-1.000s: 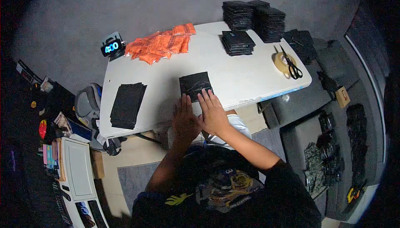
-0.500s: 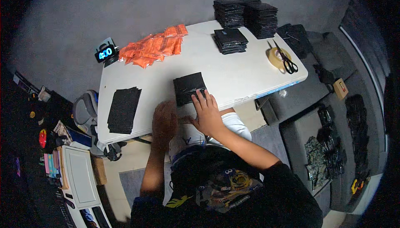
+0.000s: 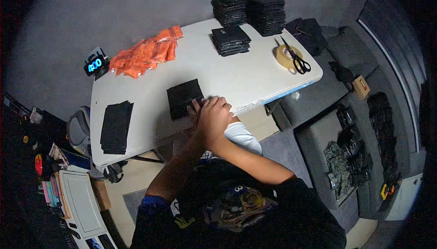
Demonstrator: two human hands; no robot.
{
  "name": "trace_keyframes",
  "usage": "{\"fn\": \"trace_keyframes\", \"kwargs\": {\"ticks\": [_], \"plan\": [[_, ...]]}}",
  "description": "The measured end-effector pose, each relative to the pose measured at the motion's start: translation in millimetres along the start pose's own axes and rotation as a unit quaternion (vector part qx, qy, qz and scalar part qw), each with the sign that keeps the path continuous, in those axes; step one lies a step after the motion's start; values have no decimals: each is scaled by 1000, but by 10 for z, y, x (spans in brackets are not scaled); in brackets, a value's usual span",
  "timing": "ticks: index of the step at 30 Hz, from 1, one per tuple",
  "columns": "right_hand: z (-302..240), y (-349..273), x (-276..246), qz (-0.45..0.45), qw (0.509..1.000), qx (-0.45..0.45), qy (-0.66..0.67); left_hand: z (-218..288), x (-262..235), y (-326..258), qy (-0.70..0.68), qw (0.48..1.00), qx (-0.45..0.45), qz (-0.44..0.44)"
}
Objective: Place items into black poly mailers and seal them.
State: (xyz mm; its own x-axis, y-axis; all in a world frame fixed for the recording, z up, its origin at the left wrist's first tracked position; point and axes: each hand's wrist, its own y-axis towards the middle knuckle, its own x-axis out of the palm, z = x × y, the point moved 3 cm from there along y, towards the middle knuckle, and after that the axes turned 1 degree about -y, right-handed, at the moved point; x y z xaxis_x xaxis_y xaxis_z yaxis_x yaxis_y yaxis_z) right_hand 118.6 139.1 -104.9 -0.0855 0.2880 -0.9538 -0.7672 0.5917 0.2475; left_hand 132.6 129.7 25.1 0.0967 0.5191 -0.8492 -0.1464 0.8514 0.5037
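A square black folded packet point(image 3: 183, 95) lies on the white table point(image 3: 154, 85) in front of me. My left hand point(image 3: 215, 115) crosses over my right one at the packet's near right corner, its fingers stretched out and slightly bent. Beneath it, my right hand point(image 3: 195, 109) is largely hidden; the fingertips that show are apart and rest on the packet's near edge. I see nothing gripped in either hand. To the left lies a pile of flat black sheets point(image 3: 116, 128); what they are exactly, I cannot tell.
Orange packets in clear wrap point(image 3: 145, 53) lie at the back left beside a lit clock display point(image 3: 95, 65). Black packets point(image 3: 231, 40) form a low stack, with taller stacks point(image 3: 266, 16) behind. Scissors point(image 3: 298, 61) rest on a tape roll point(image 3: 284, 58). A grey sofa point(image 3: 314, 80) stands right.
My left hand has moved right from beside the packet and now lies across my right hand. The whole view has shifted, so the table sits further left.
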Motion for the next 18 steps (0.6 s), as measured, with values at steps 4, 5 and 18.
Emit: {"fn": "trace_keyframes", "kwargs": {"ticks": [4,5,18], "plan": [[183,-170,-171,2,997,-32,74,-36,167,-131,25,1000,8,-6],[116,-118,-249,5,995,-39,92,-13,164,-158,11,999,30,7],[453,-208,-1004,113,918,-178,336,-839,-395,-916,-206,958,-188,65]]}}
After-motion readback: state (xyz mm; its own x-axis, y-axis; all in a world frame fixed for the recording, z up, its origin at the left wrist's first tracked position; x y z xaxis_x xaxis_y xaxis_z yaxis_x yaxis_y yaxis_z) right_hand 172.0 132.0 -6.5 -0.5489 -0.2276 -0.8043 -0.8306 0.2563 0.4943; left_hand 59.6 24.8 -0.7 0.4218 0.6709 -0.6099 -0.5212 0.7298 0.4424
